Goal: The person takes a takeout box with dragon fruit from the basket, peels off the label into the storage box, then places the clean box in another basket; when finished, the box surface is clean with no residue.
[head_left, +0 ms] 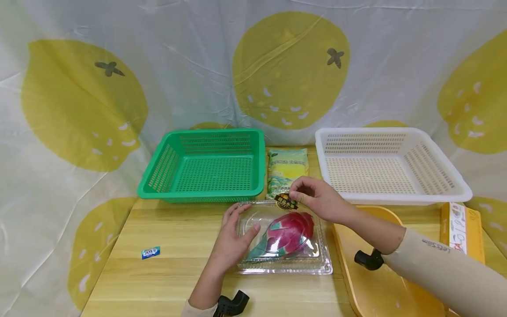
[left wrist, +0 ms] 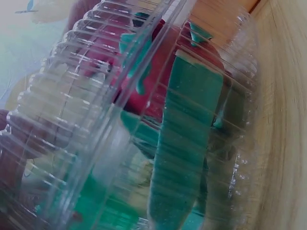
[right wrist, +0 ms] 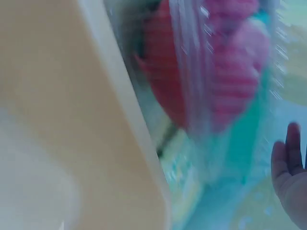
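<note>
A clear plastic clamshell box [head_left: 287, 267] stands closed on the table, with a red dragon fruit [head_left: 293, 233] with green leafy tips inside. On the box's left side rests my left hand [head_left: 231, 242], its thumb on the lid and its fingers along the far left edge. My right hand [head_left: 322, 201] pinches a black-and-gold sticker [head_left: 284, 202] at the far edge of the lid, thumb against forefinger. Through ribbed plastic, the left wrist view shows the fruit's long green tip [left wrist: 184, 139] up close. The right wrist view is blurred, with the red fruit [right wrist: 168, 72] behind the box wall.
A green basket [head_left: 202, 193] and a white basket [head_left: 396, 197] stand at the back, with a yellow-green packet [head_left: 288, 165] between them. Right of the box lies an orange tray [head_left: 356, 246], partly under my right forearm. A yellow carton [head_left: 473, 233] sits far right; a small blue-green packet [head_left: 151, 252] lies left.
</note>
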Tool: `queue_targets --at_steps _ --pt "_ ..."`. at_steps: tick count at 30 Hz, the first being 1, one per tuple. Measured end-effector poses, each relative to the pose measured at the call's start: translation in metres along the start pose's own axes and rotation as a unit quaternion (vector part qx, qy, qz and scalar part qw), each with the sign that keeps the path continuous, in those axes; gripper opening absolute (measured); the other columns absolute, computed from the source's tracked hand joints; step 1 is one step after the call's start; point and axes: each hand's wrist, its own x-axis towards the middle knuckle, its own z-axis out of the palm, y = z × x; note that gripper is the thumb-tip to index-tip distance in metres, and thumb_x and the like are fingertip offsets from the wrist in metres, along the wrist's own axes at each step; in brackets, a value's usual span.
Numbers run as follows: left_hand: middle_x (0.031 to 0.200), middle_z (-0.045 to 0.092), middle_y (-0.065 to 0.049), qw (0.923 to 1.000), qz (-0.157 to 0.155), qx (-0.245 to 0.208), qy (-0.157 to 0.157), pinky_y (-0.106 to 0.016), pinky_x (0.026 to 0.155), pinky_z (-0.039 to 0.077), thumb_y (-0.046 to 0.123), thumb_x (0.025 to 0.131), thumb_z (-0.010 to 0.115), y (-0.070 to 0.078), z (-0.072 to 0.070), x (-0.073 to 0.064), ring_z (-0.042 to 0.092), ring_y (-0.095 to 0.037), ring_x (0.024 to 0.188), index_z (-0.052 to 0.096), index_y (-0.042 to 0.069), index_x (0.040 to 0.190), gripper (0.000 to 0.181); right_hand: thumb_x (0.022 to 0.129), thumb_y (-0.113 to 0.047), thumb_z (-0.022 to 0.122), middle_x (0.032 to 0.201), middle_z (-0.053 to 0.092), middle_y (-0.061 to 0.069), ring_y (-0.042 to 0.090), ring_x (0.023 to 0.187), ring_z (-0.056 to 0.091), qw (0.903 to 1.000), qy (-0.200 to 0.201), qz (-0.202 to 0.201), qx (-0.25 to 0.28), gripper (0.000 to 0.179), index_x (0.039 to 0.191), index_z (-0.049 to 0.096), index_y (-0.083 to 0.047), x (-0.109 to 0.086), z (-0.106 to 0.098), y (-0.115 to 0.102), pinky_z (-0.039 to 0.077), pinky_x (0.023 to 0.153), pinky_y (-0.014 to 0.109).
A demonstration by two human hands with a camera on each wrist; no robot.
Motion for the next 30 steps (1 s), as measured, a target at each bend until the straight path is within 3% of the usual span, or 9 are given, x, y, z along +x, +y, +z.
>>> queue_targets --at_steps 8,16,21,24,30 --pt "0.166 0.026 -0.009 0.9999 -0.006 0.011 0.005 -0.076 0.112 0.029 0.028 0.094 0.074 0.001 -0.004 -0.003 0.033 -0.05 0.148 0.053 0.028 0.145 0.055 0.095 -0.025 0.073 0.088 0.071 -0.009 0.01 0.081 0.062 0.9886 0.05 -0.015 -0.141 0.002 0.097 0.074 -0.024 -0.033 -0.038 -0.002 0.052 0.073 0.028" --pt "0.165 0.026 -0.012 0.9999 -0.005 0.01 0.001 -0.079 0.111 0.027 0.028 0.095 0.073 -0.002 -0.005 -0.002 0.03 -0.052 0.149 0.054 0.025 0.145 0.055 0.092 -0.022 0.076 0.083 0.071 -0.007 0.008 0.069 0.056 0.9801 0.096 0.019 -0.173 0.004 0.096 0.075 -0.022 -0.073 -0.062 0.018 0.047 0.06 0.023" --pt "0.165 0.026 -0.011 0.9999 -0.003 0.01 0.0 -0.079 0.111 0.026 0.028 0.094 0.074 -0.002 -0.003 0.0 0.03 -0.051 0.149 0.054 0.026 0.145 0.055 0.092 -0.021 0.077 0.08 0.07 -0.011 0.006 0.067 0.054 0.9686 0.123 0.026 -0.215 0.006 0.097 0.074 -0.022 -0.091 -0.075 0.034 0.044 0.059 0.022" --pt "0.165 0.026 -0.012 0.9999 0.0 0.011 0.0 -0.079 0.111 0.027 0.028 0.094 0.074 -0.002 -0.002 0.001 0.031 -0.051 0.149 0.054 0.026 0.145 0.055 0.091 -0.022 0.077 0.078 0.069 -0.012 0.003 0.066 0.053 0.9623 0.121 0.034 -0.242 0.004 0.093 0.074 -0.022 -0.099 -0.083 0.042 0.045 0.059 0.022" --pt "0.165 0.026 -0.012 0.9999 -0.001 0.011 -0.005 -0.079 0.11 0.027 0.029 0.094 0.074 -0.002 -0.001 0.002 0.03 -0.052 0.149 0.054 0.026 0.145 0.055 0.093 -0.023 0.076 0.08 0.069 -0.007 0.001 0.069 0.054 0.9583 0.069 0.089 -0.263 0.004 0.09 0.073 -0.021 -0.111 -0.095 0.059 0.047 0.06 0.022"
